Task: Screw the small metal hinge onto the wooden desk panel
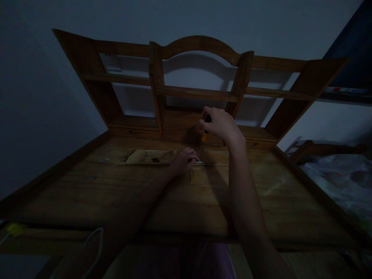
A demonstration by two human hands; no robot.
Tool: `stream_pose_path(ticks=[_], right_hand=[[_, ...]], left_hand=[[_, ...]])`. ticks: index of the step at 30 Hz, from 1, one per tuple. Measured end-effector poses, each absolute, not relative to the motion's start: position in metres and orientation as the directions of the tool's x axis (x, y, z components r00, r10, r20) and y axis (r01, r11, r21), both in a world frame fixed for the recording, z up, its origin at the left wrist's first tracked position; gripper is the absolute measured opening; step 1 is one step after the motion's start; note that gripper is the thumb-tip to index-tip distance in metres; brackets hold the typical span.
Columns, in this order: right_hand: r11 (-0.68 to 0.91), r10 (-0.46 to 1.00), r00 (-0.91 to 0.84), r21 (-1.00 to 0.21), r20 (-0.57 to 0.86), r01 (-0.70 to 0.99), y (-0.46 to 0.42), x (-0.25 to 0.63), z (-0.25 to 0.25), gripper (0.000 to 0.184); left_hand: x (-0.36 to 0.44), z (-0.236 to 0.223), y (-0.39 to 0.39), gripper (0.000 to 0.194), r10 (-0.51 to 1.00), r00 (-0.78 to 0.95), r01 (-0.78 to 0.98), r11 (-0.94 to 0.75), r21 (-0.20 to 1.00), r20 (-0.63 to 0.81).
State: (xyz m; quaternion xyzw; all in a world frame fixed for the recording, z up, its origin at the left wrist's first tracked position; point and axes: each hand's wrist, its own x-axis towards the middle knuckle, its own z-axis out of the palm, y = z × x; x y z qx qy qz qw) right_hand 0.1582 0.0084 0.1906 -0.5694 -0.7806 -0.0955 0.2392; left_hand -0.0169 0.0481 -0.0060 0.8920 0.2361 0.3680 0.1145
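My right hand [218, 123] is wrapped round the top of a screwdriver [205, 137] with a black and yellow handle. The screwdriver stands nearly upright, its thin shaft running down to a small shiny metal piece [199, 162] on the wood. Beside the tip, my left hand [185, 159] has its fingers drawn together against that metal piece. The exact kind of the metal piece is too small and dark to tell. Under both hands lies a long, pale wooden strip [145, 156] with dark worn patches, along the desk top [122, 193].
A wooden shelf unit [197, 93] with several compartments rises at the back against the wall. A thin metal object [104, 160] lies on the left of the desk. A white cable [100, 244] loops near the front edge. Plastic-covered things [337, 178] are at the right.
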Motion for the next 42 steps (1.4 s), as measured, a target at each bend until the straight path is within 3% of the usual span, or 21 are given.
stream_pose_path(ticks=[5, 20, 29, 38, 42], right_hand=[[0.339, 0.828, -0.249, -0.093, 0.503, 0.936, 0.009, 0.159, 0.19, 0.028], [0.368, 0.838, -0.258, -0.149, 0.48, 0.918, 0.005, 0.158, 0.191, 0.032], [0.381, 0.833, -0.274, -0.139, 0.48, 0.914, 0.014, 0.162, 0.188, 0.021], [0.467, 0.84, -0.287, -0.345, 0.461, 0.814, 0.018, 0.18, 0.189, 0.021], [0.478, 0.862, -0.295, -0.469, 0.411, 0.743, 0.021, 0.188, 0.186, 0.032]], left_hand=[[-0.017, -0.006, 0.047, 0.028, 0.491, 0.615, 0.317, -0.87, 0.377, 0.617], [-0.017, -0.003, 0.046, 0.032, 0.503, 0.625, 0.331, -0.863, 0.381, 0.597], [-0.017, -0.006, 0.047, 0.03, 0.494, 0.613, 0.321, -0.869, 0.377, 0.616], [-0.016, -0.003, 0.046, 0.031, 0.512, 0.628, 0.329, -0.857, 0.396, 0.586], [-0.017, -0.004, 0.046, 0.031, 0.527, 0.619, 0.333, -0.848, 0.413, 0.582]])
